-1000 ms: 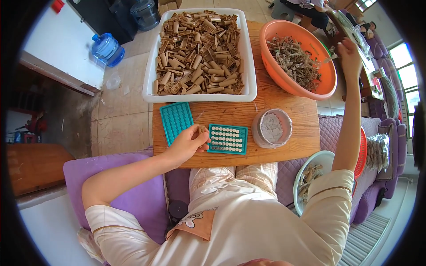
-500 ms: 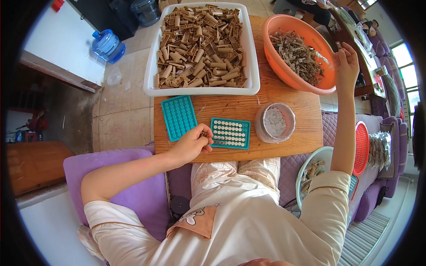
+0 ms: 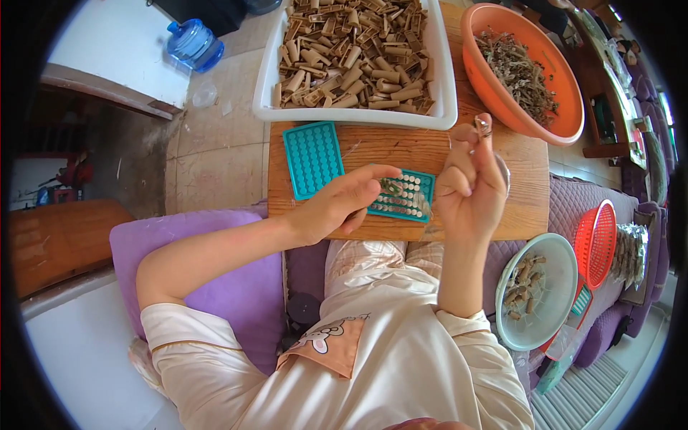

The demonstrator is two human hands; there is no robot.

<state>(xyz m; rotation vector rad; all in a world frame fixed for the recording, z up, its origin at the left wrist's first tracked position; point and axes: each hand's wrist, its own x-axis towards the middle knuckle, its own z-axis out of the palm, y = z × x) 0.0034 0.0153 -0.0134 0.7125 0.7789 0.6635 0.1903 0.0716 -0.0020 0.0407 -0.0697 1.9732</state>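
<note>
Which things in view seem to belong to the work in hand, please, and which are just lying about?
Probably in use: disc tray, near the left hand; brown pieces; white tub; orange basin.
Probably just lying about: blue bottle; purple cushion.

- A flat teal tray [image 3: 399,214] is laid on the table, with white discs arranged in rows; its left part is partly hidden by the left hand [image 3: 347,201].
- A small greenish-brown piece [image 3: 389,188] is seen at these fingers, above the tray.
- A small shiny, dark piece [image 3: 484,130] is seen at the right hand's [image 3: 469,175] raised fingertip; its exact shape cannot be told.
</note>
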